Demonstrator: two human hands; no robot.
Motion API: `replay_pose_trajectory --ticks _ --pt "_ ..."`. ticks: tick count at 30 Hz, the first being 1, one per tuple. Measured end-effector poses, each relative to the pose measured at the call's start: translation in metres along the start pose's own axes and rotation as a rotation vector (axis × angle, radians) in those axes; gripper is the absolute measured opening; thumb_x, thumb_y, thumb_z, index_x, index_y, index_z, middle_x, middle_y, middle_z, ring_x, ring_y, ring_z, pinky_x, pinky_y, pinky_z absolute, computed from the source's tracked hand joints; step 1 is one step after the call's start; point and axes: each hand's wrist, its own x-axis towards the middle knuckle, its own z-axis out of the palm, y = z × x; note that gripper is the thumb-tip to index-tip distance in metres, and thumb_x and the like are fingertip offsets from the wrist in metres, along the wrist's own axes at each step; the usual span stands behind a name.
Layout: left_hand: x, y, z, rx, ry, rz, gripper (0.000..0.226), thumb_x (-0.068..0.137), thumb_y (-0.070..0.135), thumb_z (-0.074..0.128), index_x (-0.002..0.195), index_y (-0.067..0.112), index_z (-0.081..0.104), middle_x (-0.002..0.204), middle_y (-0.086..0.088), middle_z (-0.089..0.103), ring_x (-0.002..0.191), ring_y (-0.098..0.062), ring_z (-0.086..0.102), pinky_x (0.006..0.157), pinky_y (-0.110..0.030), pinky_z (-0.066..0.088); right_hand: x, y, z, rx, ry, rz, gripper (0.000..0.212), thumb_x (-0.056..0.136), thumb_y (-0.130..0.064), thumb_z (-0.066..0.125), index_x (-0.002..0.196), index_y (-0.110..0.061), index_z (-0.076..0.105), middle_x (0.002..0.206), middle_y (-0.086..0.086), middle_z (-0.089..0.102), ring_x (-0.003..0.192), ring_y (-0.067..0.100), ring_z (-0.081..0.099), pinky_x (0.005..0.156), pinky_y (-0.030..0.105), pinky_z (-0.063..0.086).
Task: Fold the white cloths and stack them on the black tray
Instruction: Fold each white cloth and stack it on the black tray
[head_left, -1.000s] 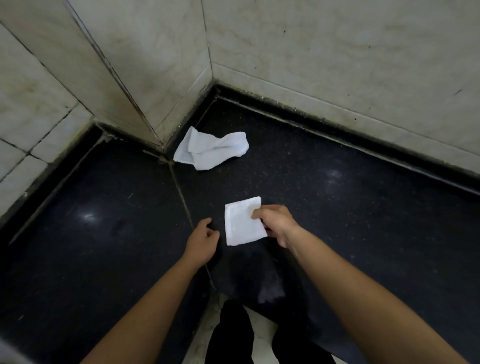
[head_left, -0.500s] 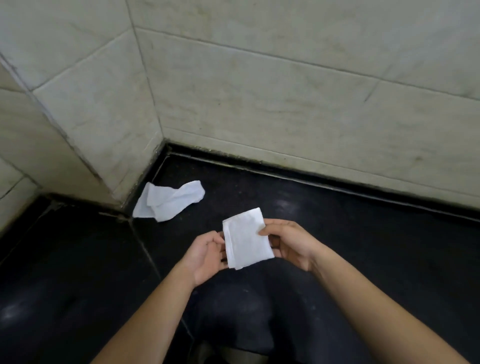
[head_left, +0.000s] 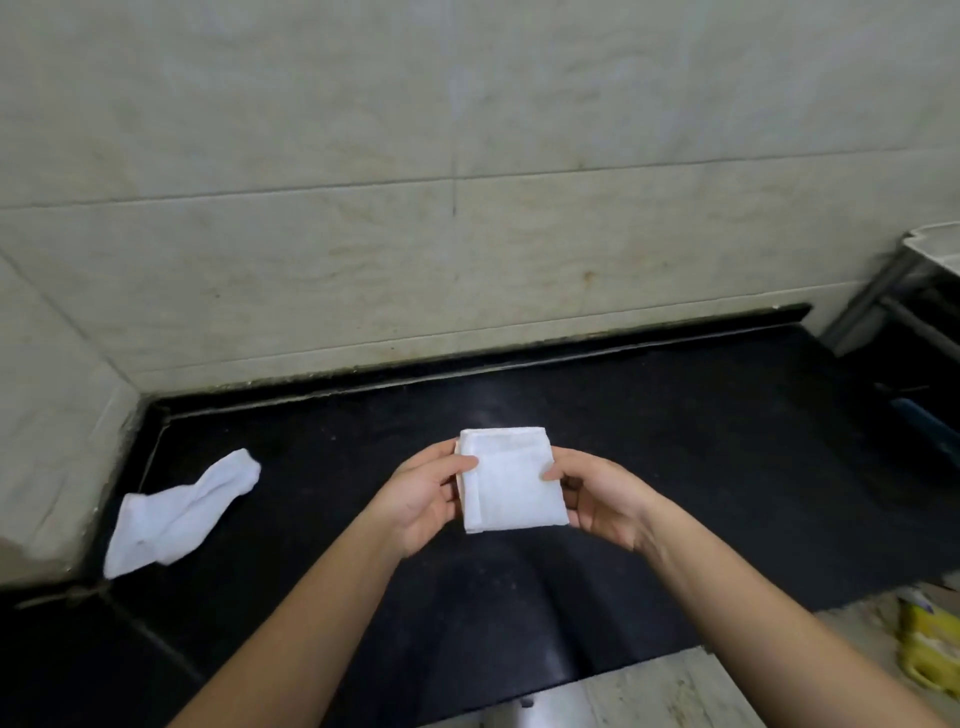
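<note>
both hands, left hand and right hand, grip the folded white cloth at its sides; a crumpled cloth lies at nine o'clock

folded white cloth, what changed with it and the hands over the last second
The small folded white cloth was pinched only by the right hand low over the black counter; the left hand has since taken its other edge, and both now hold it up flat. The crumpled white cloth stayed near the wall corner.
</note>
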Motion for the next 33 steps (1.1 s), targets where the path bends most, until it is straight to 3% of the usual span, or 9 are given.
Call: replay_pose_trajectory --ticks 7,12,15,18,22,27,30,33 --pt "0.010 -0.048 0.189 0.119 -0.084 0.011 0.040 0.086 0.001 0.063 0.126 0.007 0.064 0.123 -0.015 0.068 0.116 -0.031 0.064 0.091 -0.047 0.056 -0.099 -0.013 -0.169 0.071 -0.010 -0.146 0.041 0.084 -0.007 0.054 0.114 -0.024 0.076 0.109 0.008 0.063 0.094 0.024 0.050 0.076 0.032 0.059" --pt "0.027 -0.087 0.339 0.222 -0.159 0.010 0.042 0.086 0.003 0.061 0.127 0.010 0.064 0.125 -0.013 0.067 0.115 -0.029 0.064 0.078 -0.038 0.059 -0.178 -0.027 -0.297 0.131 0.097 -0.255 0.040 0.087 -0.003 0.051 0.108 -0.024 0.077 0.095 0.002 0.072 0.077 0.013 0.066 0.074 0.030 0.058" --pt "0.036 -0.109 0.422 0.268 -0.188 -0.003 0.040 0.086 0.003 0.061 0.124 0.011 0.067 0.121 -0.012 0.069 0.104 -0.026 0.068 0.072 -0.037 0.059 -0.217 -0.034 -0.371 0.171 0.151 -0.288 0.038 0.087 -0.005 0.051 0.105 -0.024 0.078 0.094 0.002 0.069 0.076 0.013 0.064 0.074 0.029 0.055" --pt "0.047 -0.124 0.491 0.316 -0.232 -0.012 0.038 0.087 0.002 0.060 0.123 0.011 0.067 0.115 -0.011 0.071 0.090 -0.024 0.069 0.057 -0.032 0.057 -0.238 -0.039 -0.434 0.201 0.196 -0.298 0.036 0.089 -0.009 0.052 0.111 -0.023 0.076 0.095 0.002 0.071 0.079 0.016 0.067 0.077 0.030 0.054" --pt "0.083 -0.136 0.569 0.347 -0.288 -0.006 0.037 0.087 0.002 0.060 0.122 0.013 0.068 0.120 -0.011 0.070 0.100 -0.023 0.068 0.070 -0.034 0.058 -0.249 -0.052 -0.510 0.240 0.268 -0.318 0.030 0.092 -0.012 0.054 0.110 -0.024 0.076 0.093 0.002 0.072 0.086 0.020 0.068 0.090 0.037 0.053" --pt "0.148 -0.142 0.670 0.312 -0.331 -0.002 0.037 0.086 0.001 0.061 0.122 0.009 0.067 0.118 -0.013 0.071 0.094 -0.022 0.070 0.070 -0.035 0.059 -0.250 -0.096 -0.606 0.208 0.386 -0.370 0.031 0.094 -0.012 0.053 0.118 -0.020 0.071 0.085 -0.001 0.072 0.068 0.013 0.068 0.064 0.027 0.054" --pt "0.191 -0.135 0.734 0.239 -0.356 -0.004 0.029 0.087 0.001 0.058 0.113 0.007 0.068 0.107 -0.013 0.072 0.084 -0.021 0.072 0.069 -0.037 0.062 -0.241 -0.139 -0.671 0.179 0.448 -0.402 0.032 0.094 -0.013 0.053 0.120 -0.019 0.070 0.092 0.001 0.073 0.071 0.014 0.067 0.072 0.030 0.053" --pt "0.225 -0.121 0.794 0.207 -0.386 -0.008 0.025 0.089 0.000 0.055 0.109 0.008 0.067 0.095 -0.009 0.073 0.081 -0.021 0.072 0.085 -0.041 0.058 -0.238 -0.186 -0.726 0.180 0.470 -0.410 0.033 0.094 -0.013 0.053 0.122 -0.018 0.069 0.102 0.003 0.074 0.074 0.015 0.068 0.062 0.027 0.057"
